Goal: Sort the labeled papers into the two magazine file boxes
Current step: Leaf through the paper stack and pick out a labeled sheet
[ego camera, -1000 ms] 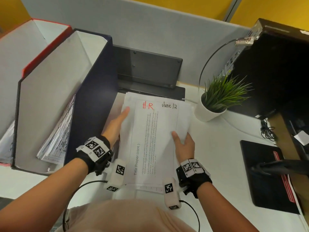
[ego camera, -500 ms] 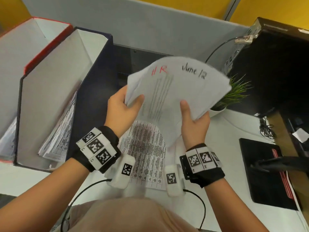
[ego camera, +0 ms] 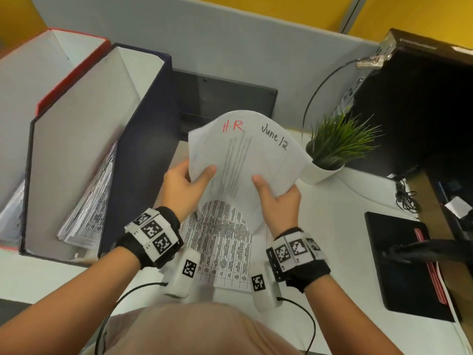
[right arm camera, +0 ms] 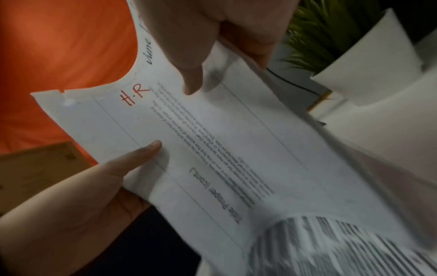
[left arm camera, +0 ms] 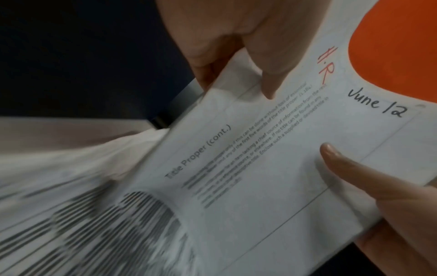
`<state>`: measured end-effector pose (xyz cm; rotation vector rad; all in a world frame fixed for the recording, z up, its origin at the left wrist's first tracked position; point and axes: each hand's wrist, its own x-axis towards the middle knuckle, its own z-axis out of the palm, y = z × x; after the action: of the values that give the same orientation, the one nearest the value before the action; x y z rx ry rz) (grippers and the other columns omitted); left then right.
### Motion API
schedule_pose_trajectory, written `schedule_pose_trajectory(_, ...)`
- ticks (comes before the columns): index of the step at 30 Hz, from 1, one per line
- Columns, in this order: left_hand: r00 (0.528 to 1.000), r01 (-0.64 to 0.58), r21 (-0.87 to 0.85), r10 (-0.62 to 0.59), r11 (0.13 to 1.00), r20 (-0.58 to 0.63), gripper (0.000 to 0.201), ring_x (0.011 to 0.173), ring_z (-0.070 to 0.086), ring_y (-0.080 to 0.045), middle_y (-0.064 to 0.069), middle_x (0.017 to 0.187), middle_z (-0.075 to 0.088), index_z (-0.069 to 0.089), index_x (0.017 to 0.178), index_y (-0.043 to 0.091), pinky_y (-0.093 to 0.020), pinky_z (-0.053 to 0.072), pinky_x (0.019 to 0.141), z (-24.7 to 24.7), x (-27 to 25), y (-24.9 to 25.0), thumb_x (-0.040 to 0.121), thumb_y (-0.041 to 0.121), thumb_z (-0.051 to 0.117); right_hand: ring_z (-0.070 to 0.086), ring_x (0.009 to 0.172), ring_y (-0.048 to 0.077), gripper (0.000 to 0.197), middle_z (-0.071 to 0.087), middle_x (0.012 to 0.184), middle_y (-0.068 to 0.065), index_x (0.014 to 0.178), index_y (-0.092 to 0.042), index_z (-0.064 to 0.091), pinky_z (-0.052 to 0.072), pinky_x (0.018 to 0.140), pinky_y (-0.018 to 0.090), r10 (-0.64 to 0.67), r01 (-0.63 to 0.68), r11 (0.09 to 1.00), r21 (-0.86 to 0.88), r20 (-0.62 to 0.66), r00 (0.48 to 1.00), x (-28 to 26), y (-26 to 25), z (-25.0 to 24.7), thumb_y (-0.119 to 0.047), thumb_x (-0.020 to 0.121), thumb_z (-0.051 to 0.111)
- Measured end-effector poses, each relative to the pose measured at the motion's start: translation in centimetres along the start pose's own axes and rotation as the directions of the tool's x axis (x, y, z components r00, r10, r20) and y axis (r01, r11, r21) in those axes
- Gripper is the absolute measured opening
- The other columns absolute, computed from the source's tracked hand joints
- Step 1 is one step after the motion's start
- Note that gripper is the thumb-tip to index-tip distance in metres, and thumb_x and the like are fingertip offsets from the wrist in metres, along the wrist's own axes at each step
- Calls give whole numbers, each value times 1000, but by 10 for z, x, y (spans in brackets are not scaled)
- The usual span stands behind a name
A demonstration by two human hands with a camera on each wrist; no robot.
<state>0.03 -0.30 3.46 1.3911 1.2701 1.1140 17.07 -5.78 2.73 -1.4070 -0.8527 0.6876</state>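
A stapled white paper [ego camera: 245, 160] marked "H.R" in red and "June 12" in black is held up above the desk, its top curling away from me. My left hand [ego camera: 197, 175] pinches its left edge, thumb on the front. My right hand [ego camera: 268, 190] pinches the right edge the same way. The left wrist view shows the paper [left arm camera: 272, 158] close up, and so does the right wrist view [right arm camera: 224, 140]. A printed table sheet [ego camera: 222, 247] lies on the desk beneath. A dark blue file box [ego camera: 143, 139] stands at the left holding papers [ego camera: 89, 201]. A red file box [ego camera: 69, 75] stands beyond it.
A potted plant [ego camera: 335, 147] in a white pot stands just right of the held paper. A black computer case [ego camera: 422, 111] is at the far right, with a black pad [ego camera: 404, 265] in front. A dark flat device [ego camera: 225, 103] leans on the grey partition behind.
The H.R paper lay flat on the stack a second ago. Both hands have taken it by the sides and lifted it, uncovering the table sheet underneath.
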Motion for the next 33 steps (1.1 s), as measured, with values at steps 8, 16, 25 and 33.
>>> schedule_pose_trajectory(8, 997, 59, 17, -58, 998, -59, 16, 74, 64, 6, -3, 93, 70, 66, 101, 12, -16, 54, 66, 3, -4, -13, 85, 14, 66, 61, 77, -10, 19, 60, 81, -26, 87, -30, 60, 46, 67, 0, 85, -86, 995, -48, -37, 996, -1, 10, 3, -14, 81, 69)
schedule_pose_trajectory(16, 994, -87, 213, 100, 973, -51, 10, 72, 65, -22, -5, 82, 71, 69, 87, 9, -33, 50, 61, -46, 11, 76, 84, 19, 67, 60, 79, -19, 27, 61, 92, -21, 94, -28, 57, 45, 64, -1, -110, 104, 992, 72, 83, 990, 10, -51, 13, -8, 79, 70)
schedule_pose_trajectory(25, 984, 97, 415, -25, 904, -174, 17, 72, 65, 3, 19, 81, 69, 69, 91, 31, -18, 53, 63, -193, 22, 131, 77, 40, 72, 63, 73, -1, 48, 68, 89, 3, 118, -32, 54, 48, 62, 3, -22, 65, 987, -148, 279, 960, 2, -13, 2, -12, 77, 71)
schedule_pose_trajectory(33, 911, 327, 538, -108, 777, -397, 24, 73, 56, -1, 16, 81, 63, 66, 87, 36, -21, 38, 56, -301, 29, 106, 68, 46, 76, 58, 91, 31, 55, 61, 104, 18, 122, -17, 52, 44, 79, 27, 212, -118, 855, -506, 133, 968, -10, 57, -34, -16, 73, 76)
